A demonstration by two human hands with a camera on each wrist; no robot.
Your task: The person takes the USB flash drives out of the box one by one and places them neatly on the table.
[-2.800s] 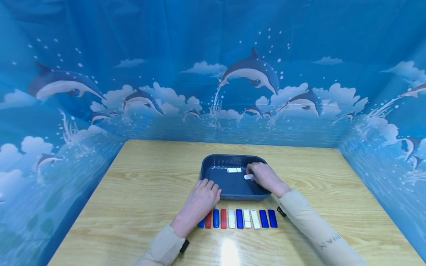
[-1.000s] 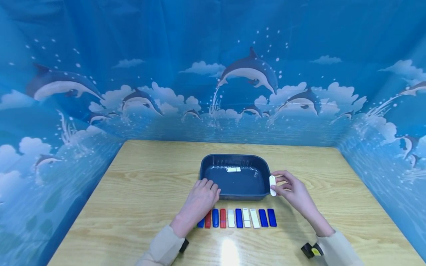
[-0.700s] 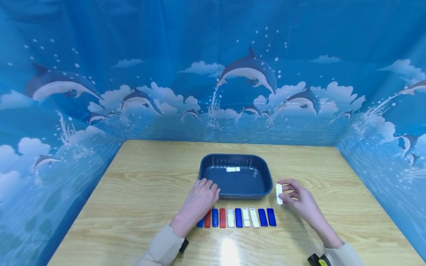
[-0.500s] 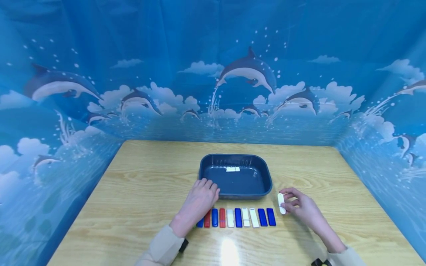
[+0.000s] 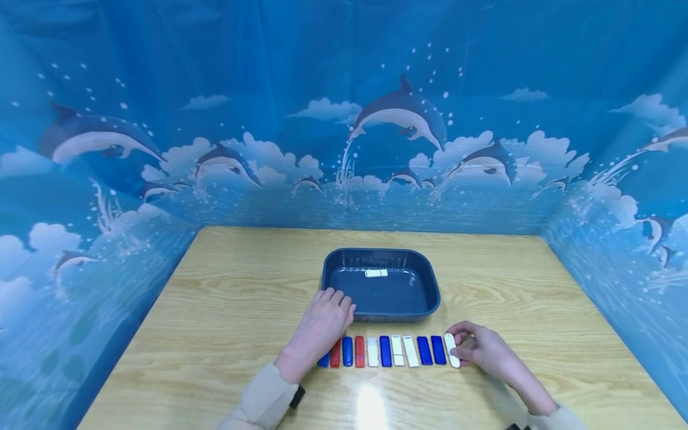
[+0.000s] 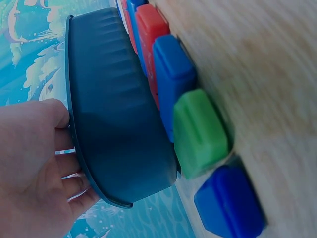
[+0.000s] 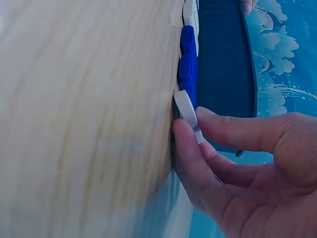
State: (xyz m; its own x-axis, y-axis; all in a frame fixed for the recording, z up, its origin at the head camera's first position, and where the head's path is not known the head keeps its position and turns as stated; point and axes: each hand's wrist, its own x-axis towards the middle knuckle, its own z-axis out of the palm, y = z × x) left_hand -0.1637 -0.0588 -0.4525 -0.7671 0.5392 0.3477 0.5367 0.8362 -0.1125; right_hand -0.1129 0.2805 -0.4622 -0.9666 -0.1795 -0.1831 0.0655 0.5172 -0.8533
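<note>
My right hand (image 5: 486, 352) pinches a white USB stick (image 5: 452, 351) between thumb and fingers, at the right end of a row of USB sticks. In the right wrist view the white stick is tilted, one end low by the tabletop, beside a blue USB stick (image 7: 186, 67). My left hand (image 5: 325, 313) holds the front left rim of a dark blue plastic tray (image 5: 398, 316), its fingers hooked over the edge. Inside the tray lies another white USB stick (image 5: 376, 273). Blue, red and white sticks make up the row; my left forearm hides its left end from the head view.
The left wrist view shows a green stick (image 6: 200, 134) and a dark blue stick (image 6: 230, 203) at the row's left end. A wooden table (image 5: 242, 269) carries everything. A blue dolphin-print curtain (image 5: 301, 89) stands around its back and sides.
My right hand has taken a white USB stick out of the tray, turned it upright, and brought it right and toward me to the row's right end. The left hand has stayed on the rim.
</note>
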